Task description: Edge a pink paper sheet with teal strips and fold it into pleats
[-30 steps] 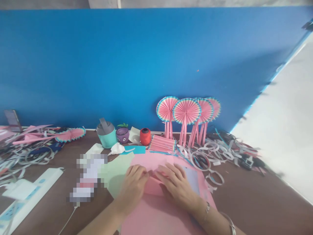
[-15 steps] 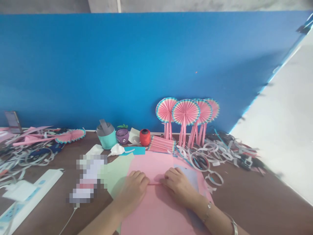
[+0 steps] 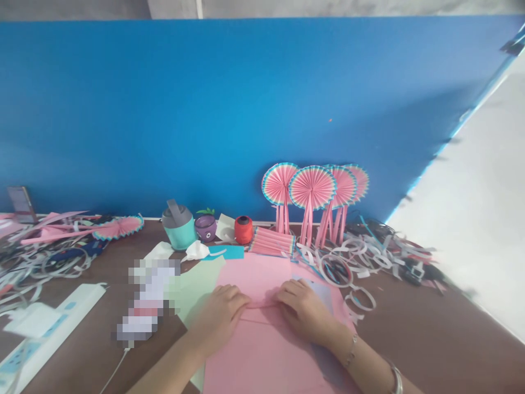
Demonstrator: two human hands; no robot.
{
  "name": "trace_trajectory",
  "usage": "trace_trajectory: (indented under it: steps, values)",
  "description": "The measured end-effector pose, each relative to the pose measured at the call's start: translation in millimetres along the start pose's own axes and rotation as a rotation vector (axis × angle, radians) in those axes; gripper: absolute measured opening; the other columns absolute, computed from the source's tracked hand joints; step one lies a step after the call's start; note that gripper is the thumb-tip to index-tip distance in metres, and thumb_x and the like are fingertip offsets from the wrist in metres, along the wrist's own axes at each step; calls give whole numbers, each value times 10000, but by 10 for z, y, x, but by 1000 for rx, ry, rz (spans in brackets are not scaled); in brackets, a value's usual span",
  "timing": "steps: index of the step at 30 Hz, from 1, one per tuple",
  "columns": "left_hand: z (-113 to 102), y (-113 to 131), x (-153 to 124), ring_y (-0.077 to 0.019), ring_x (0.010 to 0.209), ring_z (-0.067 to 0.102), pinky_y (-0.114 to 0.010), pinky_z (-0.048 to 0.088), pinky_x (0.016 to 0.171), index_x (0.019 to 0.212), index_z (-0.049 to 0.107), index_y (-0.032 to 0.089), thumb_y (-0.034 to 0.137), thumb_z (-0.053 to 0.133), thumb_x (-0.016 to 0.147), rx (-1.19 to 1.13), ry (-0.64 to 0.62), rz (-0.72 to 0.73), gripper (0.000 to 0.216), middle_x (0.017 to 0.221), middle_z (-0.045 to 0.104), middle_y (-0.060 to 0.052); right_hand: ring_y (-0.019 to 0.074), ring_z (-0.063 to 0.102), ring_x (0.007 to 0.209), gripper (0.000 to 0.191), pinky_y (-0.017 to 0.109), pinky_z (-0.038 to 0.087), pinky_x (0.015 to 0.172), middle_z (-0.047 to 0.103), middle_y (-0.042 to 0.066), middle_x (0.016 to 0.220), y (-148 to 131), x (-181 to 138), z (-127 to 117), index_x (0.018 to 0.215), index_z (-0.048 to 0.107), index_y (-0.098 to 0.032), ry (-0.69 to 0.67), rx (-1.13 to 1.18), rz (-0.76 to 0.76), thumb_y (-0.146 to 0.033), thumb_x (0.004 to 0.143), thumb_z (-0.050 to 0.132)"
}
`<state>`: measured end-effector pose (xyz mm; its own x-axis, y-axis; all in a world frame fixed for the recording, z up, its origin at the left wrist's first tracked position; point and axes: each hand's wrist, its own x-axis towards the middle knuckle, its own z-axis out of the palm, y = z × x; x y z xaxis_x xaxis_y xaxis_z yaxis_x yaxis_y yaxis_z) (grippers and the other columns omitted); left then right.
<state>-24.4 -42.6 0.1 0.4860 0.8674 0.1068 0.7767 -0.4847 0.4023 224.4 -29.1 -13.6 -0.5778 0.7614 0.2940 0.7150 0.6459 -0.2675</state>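
Note:
A large pink paper sheet (image 3: 262,355) lies on the brown table in front of me. My left hand (image 3: 221,314) and my right hand (image 3: 303,309) rest side by side on it, fingers curled and pinching a narrow fold across the sheet. The fold runs between the two hands at about mid-sheet. A pale green sheet (image 3: 197,287) sticks out from under the pink one at the left. A pleated pink strip (image 3: 273,242) lies just beyond the sheet's far edge.
Several finished pink paper fans (image 3: 314,189) stand against the blue wall. A teal container (image 3: 179,224), a purple pot (image 3: 205,225) and a red thread spool (image 3: 243,229) sit behind. Paper strip scraps (image 3: 369,251) litter the right; a white power strip (image 3: 49,323) lies left.
My hands have pulled back toward me along the pink sheet. The right hand's fingers went from flat and spread to curled on the fold.

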Motion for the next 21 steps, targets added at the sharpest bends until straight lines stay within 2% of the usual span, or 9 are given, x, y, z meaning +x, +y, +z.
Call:
trace_trajectory:
  steps: [5,12,17,21]
  values:
    - [-27,-26,9,-199,938,602,-344,424,843,1045,715,278,162,413,955,-41,-37,-22,335,960,678,-16,190,590,854,285,317,401,765,668,50,886,40,-16,-4,1000,696,-225,-24,66,-10,-76,862,496]
    - [-16,-25,11,-186,902,604,-310,428,783,1107,704,324,203,380,971,-63,-43,-112,372,963,632,-15,203,612,888,301,331,457,797,668,72,923,79,-12,61,1056,700,-233,1,142,50,-112,913,463]
    - [-39,1,34,-195,979,602,-320,417,873,1086,699,291,204,398,964,-109,-43,-153,337,995,655,-16,209,634,900,208,337,478,816,696,77,945,80,20,93,953,639,-183,56,243,191,-107,905,452]
    - [-73,35,51,-202,1006,597,-326,406,899,992,680,239,218,403,967,-114,-42,-186,279,1016,672,-24,212,641,888,162,333,478,805,705,70,930,75,39,89,908,621,-183,29,253,248,-123,908,470]
